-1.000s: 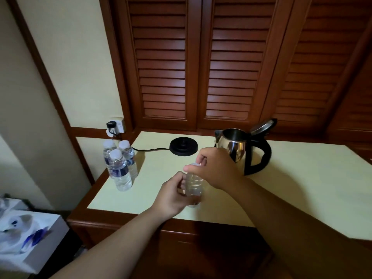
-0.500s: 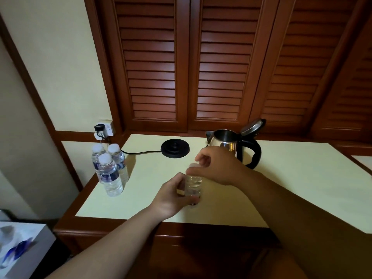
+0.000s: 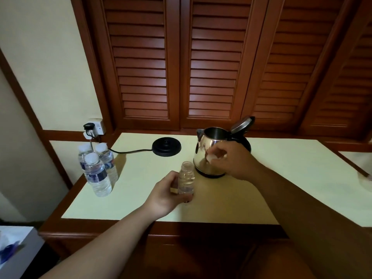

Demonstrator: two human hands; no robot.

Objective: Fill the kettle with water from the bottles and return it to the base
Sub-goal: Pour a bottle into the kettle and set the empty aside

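My left hand (image 3: 167,193) grips a small clear water bottle (image 3: 186,179) that stands upright on the pale tabletop with its neck uncapped. My right hand (image 3: 231,160) is to the right of it, in front of the kettle, and pinches the white cap (image 3: 211,158) between its fingers. The steel kettle (image 3: 211,146) with a black handle stands on the table behind my right hand, its lid (image 3: 242,124) tipped up and open. Its round black base (image 3: 166,147) lies to the left of it, bare, with a cord running to a wall socket (image 3: 94,127).
Three capped water bottles (image 3: 98,170) stand together near the table's left edge (image 3: 76,190). Dark louvred wooden doors (image 3: 181,63) close off the back. A white tissue box (image 3: 14,250) sits low at the left, below the table.
My right hand has lifted the cap off the bottle and moved right, in front of the kettle. My left hand keeps hold of the bottle. The view has shifted a little.
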